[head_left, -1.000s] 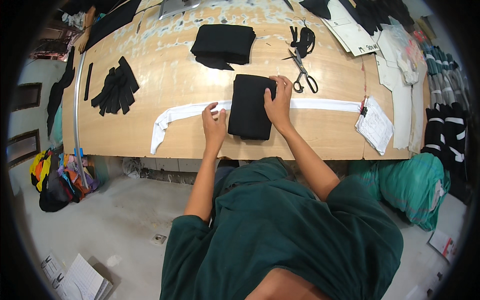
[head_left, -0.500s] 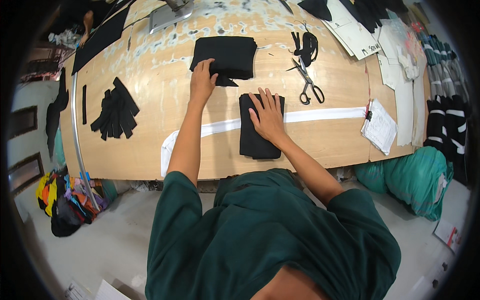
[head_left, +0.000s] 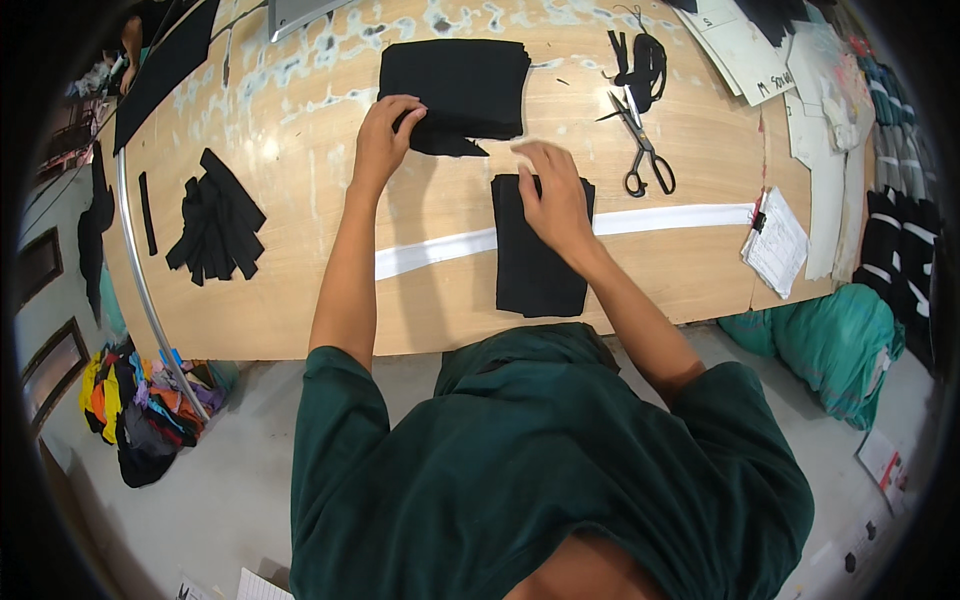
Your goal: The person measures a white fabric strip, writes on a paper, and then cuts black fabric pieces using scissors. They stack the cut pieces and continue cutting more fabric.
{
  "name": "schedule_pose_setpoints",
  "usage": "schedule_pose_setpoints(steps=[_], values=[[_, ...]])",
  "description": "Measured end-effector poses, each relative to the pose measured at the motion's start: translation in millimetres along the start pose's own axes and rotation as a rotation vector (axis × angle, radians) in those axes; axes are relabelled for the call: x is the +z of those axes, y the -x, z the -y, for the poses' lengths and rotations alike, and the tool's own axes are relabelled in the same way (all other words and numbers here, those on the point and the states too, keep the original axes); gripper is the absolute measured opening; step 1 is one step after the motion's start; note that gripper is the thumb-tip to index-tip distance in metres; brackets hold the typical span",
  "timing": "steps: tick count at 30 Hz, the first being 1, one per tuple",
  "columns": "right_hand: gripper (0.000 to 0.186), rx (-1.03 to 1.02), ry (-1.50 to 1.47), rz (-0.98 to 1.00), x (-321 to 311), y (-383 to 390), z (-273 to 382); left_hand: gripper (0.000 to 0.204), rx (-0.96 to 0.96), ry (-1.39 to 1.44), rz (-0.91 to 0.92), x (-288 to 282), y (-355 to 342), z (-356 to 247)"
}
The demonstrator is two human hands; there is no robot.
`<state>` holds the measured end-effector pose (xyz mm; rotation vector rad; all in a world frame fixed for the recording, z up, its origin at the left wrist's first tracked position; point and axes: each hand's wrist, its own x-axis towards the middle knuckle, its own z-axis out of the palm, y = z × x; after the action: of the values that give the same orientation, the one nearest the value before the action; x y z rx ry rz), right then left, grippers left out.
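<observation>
The person's own head and green shoulders fill the lower half of the view and hide the near table edge (head_left: 300, 345); the white strip (head_left: 430, 252) vanishes under the folded black piece (head_left: 535, 255). The left hand (head_left: 385, 135) is pinched shut on the lower left corner of the black fabric stack (head_left: 460, 85), which lies at its 2 o'clock. The right hand (head_left: 555, 195) rests on the top edge of the folded black piece, fingers curled; whether it grips is unclear. Scissors (head_left: 640, 150) lie at 2 o'clock from the right hand, well apart. A heap of black offcuts (head_left: 215, 225) sits at 8 o'clock from the left hand
</observation>
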<state>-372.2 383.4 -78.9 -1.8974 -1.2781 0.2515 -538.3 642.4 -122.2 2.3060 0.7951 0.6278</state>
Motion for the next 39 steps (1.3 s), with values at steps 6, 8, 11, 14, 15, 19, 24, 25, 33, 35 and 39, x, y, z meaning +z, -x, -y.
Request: schedule_pose_setpoints(steps=[6, 8, 11, 14, 15, 19, 24, 25, 33, 35, 39], values=[[0.023, -0.084, -0.154, 0.065, 62.3, -86.2, -9.0, 0.028, -0.154, 0.064, 0.124, -2.2, -11.3, 10.7], [0.024, -0.132, -0.084, 0.121, 82.7, -100.0, -12.7, 0.029, -0.186, 0.081, 0.154, -3.2, -14.0, 14.0], [0.020, -0.123, -0.017, 0.152, 101.4, -110.8, -20.6, 0.030, -0.214, 0.104, 0.176, -4.1, -15.7, 17.3], [0.015, 0.014, -0.039, 0.204, 110.1, -117.2, -25.5, 0.031, -0.220, 0.119, 0.177, -5.0, -15.6, 17.6], [0.014, 0.044, -0.049, 0.219, 111.4, -118.6, -26.2, 0.031, -0.233, 0.119, 0.183, -5.4, -15.8, 17.2], [0.015, 0.119, -0.041, 0.253, 111.3, -122.1, -27.4, 0.029, -0.322, 0.155, 0.202, -7.5, -18.6, 13.9], [0.015, 0.144, -0.048, 0.271, 110.5, -124.2, -27.7, 0.024, -0.392, 0.246, 0.148, -12.3, -15.9, 3.2], [0.015, 0.136, -0.053, 0.264, 111.0, -124.5, -28.4, 0.023, -0.451, 0.300, 0.129, -12.0, -13.5, 0.1], [0.015, 0.130, -0.066, 0.296, 115.9, -128.3, -39.5, 0.025, 0.048, -0.200, -0.032, 0.2, 15.1, -14.7], [0.013, 0.178, -0.089, 0.322, 116.9, -131.9, -42.4, 0.020, 0.117, -0.283, -0.060, 1.9, 18.8, -11.4], [0.013, 0.192, -0.123, 0.343, 117.3, -138.2, -45.8, 0.013, 0.051, -0.218, -0.149, 2.4, 26.9, -3.8]])
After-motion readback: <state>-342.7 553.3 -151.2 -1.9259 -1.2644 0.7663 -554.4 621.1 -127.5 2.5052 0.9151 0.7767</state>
